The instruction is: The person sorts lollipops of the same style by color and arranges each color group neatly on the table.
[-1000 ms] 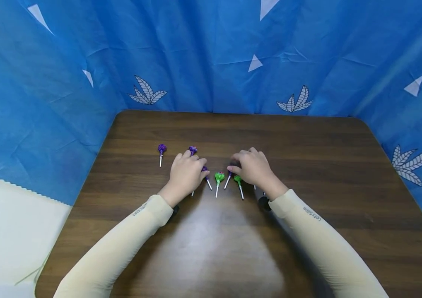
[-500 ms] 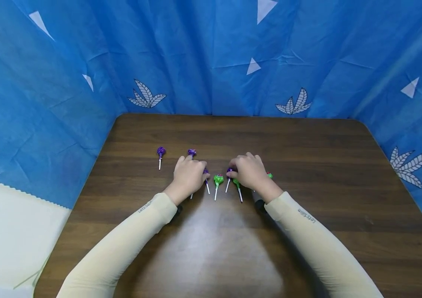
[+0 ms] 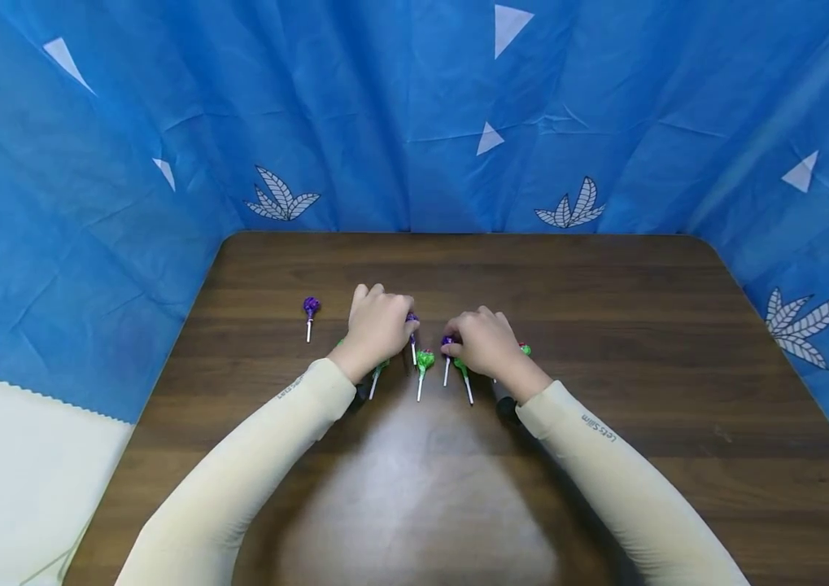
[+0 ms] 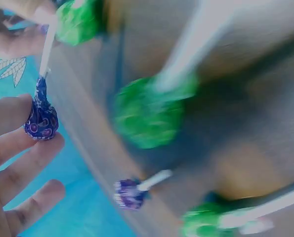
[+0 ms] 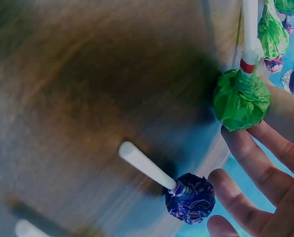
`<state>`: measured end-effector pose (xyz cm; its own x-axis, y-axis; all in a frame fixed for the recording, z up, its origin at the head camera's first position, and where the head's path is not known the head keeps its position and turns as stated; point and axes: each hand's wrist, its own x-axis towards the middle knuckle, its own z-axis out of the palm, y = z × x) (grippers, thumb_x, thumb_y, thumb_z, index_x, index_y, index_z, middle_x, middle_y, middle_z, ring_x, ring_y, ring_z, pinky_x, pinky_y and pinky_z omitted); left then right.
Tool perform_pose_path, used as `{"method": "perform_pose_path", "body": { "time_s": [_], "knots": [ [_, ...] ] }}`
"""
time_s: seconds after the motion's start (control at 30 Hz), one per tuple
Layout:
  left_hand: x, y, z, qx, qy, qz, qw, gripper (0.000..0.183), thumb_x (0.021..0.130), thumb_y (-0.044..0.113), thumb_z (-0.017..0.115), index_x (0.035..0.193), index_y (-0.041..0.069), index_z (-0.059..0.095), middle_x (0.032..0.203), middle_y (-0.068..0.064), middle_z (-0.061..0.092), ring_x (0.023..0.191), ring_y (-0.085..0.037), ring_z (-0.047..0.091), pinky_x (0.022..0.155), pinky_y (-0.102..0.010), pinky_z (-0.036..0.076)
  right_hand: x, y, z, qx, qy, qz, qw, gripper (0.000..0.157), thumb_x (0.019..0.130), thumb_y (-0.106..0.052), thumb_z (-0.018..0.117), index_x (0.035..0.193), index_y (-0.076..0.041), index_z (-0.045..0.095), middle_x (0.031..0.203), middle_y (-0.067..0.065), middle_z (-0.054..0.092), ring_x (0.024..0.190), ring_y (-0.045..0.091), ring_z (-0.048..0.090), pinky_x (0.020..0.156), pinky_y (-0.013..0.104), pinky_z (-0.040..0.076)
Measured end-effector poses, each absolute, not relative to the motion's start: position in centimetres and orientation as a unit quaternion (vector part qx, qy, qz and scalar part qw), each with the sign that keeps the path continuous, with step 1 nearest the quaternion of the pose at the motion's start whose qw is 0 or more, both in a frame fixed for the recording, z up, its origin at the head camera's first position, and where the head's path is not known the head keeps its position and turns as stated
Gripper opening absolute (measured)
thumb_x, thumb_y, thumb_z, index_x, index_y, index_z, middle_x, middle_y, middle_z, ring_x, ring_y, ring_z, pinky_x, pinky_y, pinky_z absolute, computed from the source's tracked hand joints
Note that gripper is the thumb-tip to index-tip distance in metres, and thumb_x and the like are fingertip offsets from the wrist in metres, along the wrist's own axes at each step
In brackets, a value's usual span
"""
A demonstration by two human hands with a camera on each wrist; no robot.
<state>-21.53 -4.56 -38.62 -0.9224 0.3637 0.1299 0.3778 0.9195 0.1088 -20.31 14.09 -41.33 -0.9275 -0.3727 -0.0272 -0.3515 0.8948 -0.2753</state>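
Observation:
My left hand pinches a purple-wrapped lollipop between thumb and fingers, its white stick pointing toward the body in the head view. Opposite it, my right hand pinches another purple lollipop with thumb and fingertip. Between the two lies a green lollipop. A second green lollipop is close beside the right fingers, and a purple lollipop rests under that hand, its head hidden from the head view. Below the left hand are a green lollipop and a purple one.
One purple lollipop stands apart on the left of the brown wooden table. A green lollipop peeks out right of the right hand. Behind the table hangs a blue curtain; white cloth lies at left.
My left hand has moved forward and slightly right with its purple lollipop, whose stick has turned straighter. A green lollipop near the left wrist now shows. The right hand stays nearly in place.

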Motion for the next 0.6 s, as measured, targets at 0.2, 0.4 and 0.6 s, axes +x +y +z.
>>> {"method": "perform_pose_path", "body": {
  "time_s": [0.2, 0.4, 0.6],
  "knots": [
    [-24.2, -2.8, -37.9, -0.193, -0.979, -0.052, 0.041, 0.015, 0.092, 0.033, 0.071, 0.091, 0.018, 0.073, 0.083, 0.002, 0.073, 0.083, -0.023, 0.055, 0.085, -0.042, 0.032, -20.1, 14.1, -41.3, -0.184, 0.972, -0.138, 0.044, 0.018, 0.089, -0.035, 0.074, 0.099, -0.020, 0.076, 0.096, -0.002, 0.074, 0.084, 0.024, 0.056, 0.072, 0.040, 0.041],
    [-25.9, -2.0, -38.4, -0.179, -0.983, -0.046, -0.007, 0.016, 0.093, 0.032, 0.070, 0.092, 0.016, 0.072, 0.085, -0.001, 0.073, 0.086, -0.023, 0.054, 0.089, -0.042, 0.031, -20.1, 14.0, -41.1, -0.181, 0.972, -0.139, 0.048, 0.020, 0.090, -0.035, 0.073, 0.102, -0.019, 0.076, 0.098, -0.001, 0.074, 0.088, 0.025, 0.057, 0.075, 0.042, 0.042],
    [-26.3, -1.8, -39.5, -0.179, -0.983, -0.029, -0.032, 0.021, 0.092, 0.036, 0.070, 0.086, 0.016, 0.066, 0.080, -0.001, 0.070, 0.085, -0.023, 0.054, 0.089, -0.042, 0.030, -20.2, 13.9, -41.1, -0.179, 0.973, -0.138, 0.044, 0.021, 0.089, -0.034, 0.074, 0.103, -0.018, 0.076, 0.100, -0.001, 0.075, 0.092, 0.026, 0.059, 0.078, 0.044, 0.044]
  ]
}}
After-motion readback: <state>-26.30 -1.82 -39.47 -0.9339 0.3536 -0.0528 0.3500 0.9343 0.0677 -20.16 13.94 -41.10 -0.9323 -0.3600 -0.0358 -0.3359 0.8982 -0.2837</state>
